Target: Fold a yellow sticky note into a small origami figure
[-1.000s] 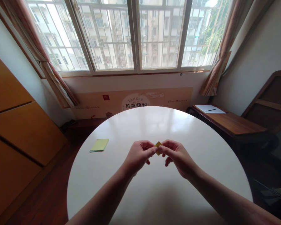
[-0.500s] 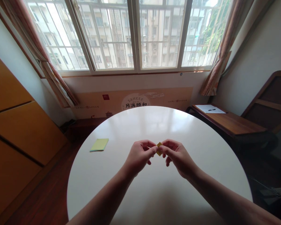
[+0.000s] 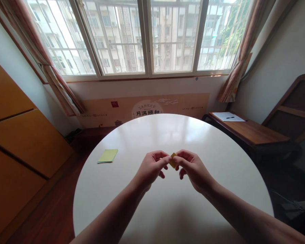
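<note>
A small yellow piece of folded paper [image 3: 173, 164] is held up between my two hands, above the middle of a round white table [image 3: 112, 200]. My left hand [image 3: 154, 166] pinches its left side between thumb and forefinger. On the opposite side, my right hand [image 3: 190, 166] pinches it the same way, with the lower fingers loosely curled. The fingertips cover part of the paper, so its folds are hard to make out. A stack of yellow-green square paper sheets [image 3: 108, 155] lies on the table to the left, apart from both hands.
Right of the table stands a low wooden bench [image 3: 259, 130] with a white sheet [image 3: 228, 117] and a dark pen-like thing on it. An orange-brown cabinet [image 3: 22, 145] is at the left. Behind the table are a printed box panel [image 3: 96, 107] and a barred window [image 3: 124, 37].
My left thumb has shifted slightly along the folded paper, and more of its left corner shows. Both hands still hold it in nearly the same place.
</note>
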Action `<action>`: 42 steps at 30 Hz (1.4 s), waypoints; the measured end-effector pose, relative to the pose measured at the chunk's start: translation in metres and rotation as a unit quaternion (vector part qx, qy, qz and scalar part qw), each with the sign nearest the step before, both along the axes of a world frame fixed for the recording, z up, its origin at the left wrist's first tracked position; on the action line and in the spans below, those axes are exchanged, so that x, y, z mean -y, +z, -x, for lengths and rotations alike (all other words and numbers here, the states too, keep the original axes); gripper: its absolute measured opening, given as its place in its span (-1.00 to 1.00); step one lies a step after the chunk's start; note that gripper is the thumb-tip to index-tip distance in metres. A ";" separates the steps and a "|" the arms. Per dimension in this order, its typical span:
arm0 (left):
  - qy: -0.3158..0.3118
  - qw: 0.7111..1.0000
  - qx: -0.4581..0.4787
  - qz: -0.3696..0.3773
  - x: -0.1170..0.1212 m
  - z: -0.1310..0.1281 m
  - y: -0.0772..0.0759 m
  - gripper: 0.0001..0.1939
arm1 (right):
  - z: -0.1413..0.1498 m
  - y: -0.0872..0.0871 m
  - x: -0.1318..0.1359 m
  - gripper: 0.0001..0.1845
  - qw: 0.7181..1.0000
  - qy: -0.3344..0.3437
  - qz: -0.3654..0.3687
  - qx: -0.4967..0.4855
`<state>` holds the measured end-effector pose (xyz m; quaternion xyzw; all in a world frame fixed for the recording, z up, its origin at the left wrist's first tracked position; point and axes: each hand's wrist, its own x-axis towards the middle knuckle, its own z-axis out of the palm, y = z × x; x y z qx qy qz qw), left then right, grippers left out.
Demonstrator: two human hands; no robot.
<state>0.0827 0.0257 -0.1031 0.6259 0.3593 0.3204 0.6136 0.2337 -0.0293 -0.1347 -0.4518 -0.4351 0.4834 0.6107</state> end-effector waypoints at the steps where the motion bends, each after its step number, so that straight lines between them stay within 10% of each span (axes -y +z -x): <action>1: -0.003 1.000 -0.001 -0.002 0.000 0.001 0.000 -0.76 | -0.001 0.000 0.000 -0.82 1.000 -0.006 0.002 -0.008; 42: 0.011 0.999 -0.018 -0.025 -0.002 -0.003 -0.007 -0.73 | -0.003 -0.001 -0.002 -0.77 1.000 0.001 -0.005 0.025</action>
